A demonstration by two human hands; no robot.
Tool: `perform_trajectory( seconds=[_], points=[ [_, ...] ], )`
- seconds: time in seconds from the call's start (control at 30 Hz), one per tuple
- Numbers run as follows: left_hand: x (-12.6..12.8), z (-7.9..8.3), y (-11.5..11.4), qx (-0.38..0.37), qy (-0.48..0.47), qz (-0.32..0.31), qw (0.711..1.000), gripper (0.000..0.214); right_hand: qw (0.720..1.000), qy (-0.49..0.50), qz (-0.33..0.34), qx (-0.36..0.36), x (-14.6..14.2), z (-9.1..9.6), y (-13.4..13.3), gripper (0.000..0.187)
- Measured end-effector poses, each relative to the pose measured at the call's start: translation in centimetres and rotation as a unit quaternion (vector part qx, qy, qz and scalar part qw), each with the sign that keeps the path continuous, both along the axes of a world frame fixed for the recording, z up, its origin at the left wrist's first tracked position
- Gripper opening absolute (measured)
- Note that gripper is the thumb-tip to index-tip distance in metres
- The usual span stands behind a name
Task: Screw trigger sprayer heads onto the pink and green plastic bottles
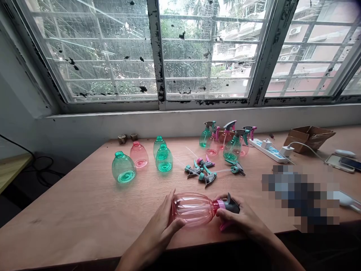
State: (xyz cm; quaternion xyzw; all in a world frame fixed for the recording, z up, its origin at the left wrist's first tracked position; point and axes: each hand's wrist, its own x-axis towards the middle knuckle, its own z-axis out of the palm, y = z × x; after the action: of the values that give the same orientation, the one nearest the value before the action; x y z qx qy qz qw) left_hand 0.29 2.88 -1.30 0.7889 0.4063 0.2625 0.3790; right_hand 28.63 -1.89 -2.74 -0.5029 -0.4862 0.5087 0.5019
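Note:
A clear pink spray bottle (193, 209) lies sideways between my hands, near the table's front edge. My left hand (165, 220) wraps round its base end, thumb on the near side. At the neck, my right hand (239, 216) grips the black-and-pink spray head (229, 205), which sits on the bottle's mouth. How far the collar is screwed on I cannot tell. Beyond the bottle lie several loose spray heads (207, 177) with thin tubes. To the left stand bottles without heads: green ones (124, 169) and a pink one (139, 155).
Spray bottles with heads (232, 148) stand in a group at the back. Right of them are a white power strip (269, 150) with plugs, an open cardboard box (306, 139) and phones (349, 164). A blurred patch covers part of the right side. Windows rise behind the table (84, 210).

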Motion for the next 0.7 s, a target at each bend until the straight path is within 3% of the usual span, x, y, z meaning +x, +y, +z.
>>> perform_trajectory(
  seconds=[0.2,0.37,0.53,0.6,0.7],
  points=[
    [0.1,1.1,-0.4,-0.005,-0.006,-0.007,1.000,0.078,1.000,0.004,0.007,0.003,0.2,-0.2,0.1,0.047],
    [0.3,0.0,0.1,0.010,-0.039,-0.035,0.999,0.103,1.000,0.009,0.008,0.010,0.2,-0.2,0.2,0.046],
    [0.4,-0.5,0.1,0.047,-0.033,-0.014,0.998,0.094,1.000,0.010,0.010,0.007,0.0,0.0,0.1,0.045],
    [0.5,-0.5,-0.2,0.022,-0.052,-0.008,0.998,0.092,1.000,0.013,0.015,0.005,0.1,0.0,0.0,0.045],
    [0.9,-0.8,-0.7,-0.073,-0.144,-0.018,0.987,0.100,0.999,0.028,0.027,0.000,0.2,0.1,0.0,0.045]
  ],
)
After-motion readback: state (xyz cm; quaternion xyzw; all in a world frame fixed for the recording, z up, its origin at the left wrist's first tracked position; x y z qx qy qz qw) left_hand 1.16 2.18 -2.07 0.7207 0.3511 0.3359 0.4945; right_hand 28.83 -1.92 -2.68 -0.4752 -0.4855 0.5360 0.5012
